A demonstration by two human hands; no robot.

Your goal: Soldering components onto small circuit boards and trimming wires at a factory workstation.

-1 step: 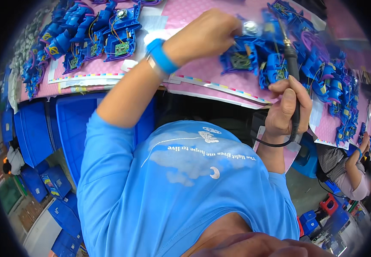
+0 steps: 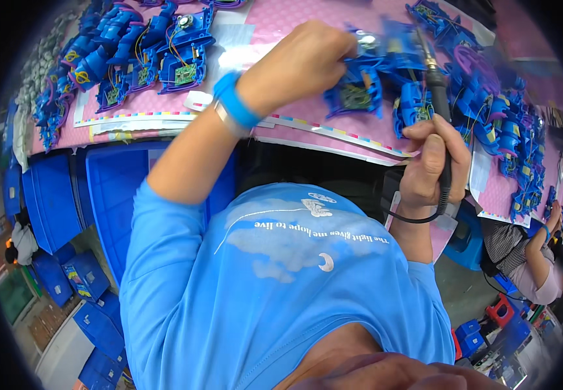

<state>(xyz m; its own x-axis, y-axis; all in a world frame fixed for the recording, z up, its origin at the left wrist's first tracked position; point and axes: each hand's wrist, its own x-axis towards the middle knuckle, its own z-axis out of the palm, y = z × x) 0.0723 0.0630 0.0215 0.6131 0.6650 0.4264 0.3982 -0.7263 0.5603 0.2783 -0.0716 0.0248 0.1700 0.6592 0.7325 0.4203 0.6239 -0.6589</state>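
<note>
My right hand (image 2: pixel 434 159) is wrapped round the black handle of a soldering iron (image 2: pixel 439 97), its metal tip pointing away from me over the blue parts. My left hand (image 2: pixel 304 65), with a blue band on its wrist, is closed at the edge of an opened blue plastic housing (image 2: pixel 380 97). Its fingertips are partly hidden behind the hand. A green circuit board (image 2: pixel 357 96) sits in that housing, and a round silvery part (image 2: pixel 368 44) shows beside the fingers. The housing is slightly blurred.
More blue housings with boards and wires (image 2: pixel 184 71) lie at the left of the pink-covered table (image 2: pixel 281 39). Others crowd the right side (image 2: pixel 489 117). Blue bins (image 2: pixel 119 195) stand below the table at left. Another person's arm (image 2: pixel 541 260) is at far right.
My left hand and the blue housing have shifted a little to the left. The soldering iron in my right hand has moved slightly left.
</note>
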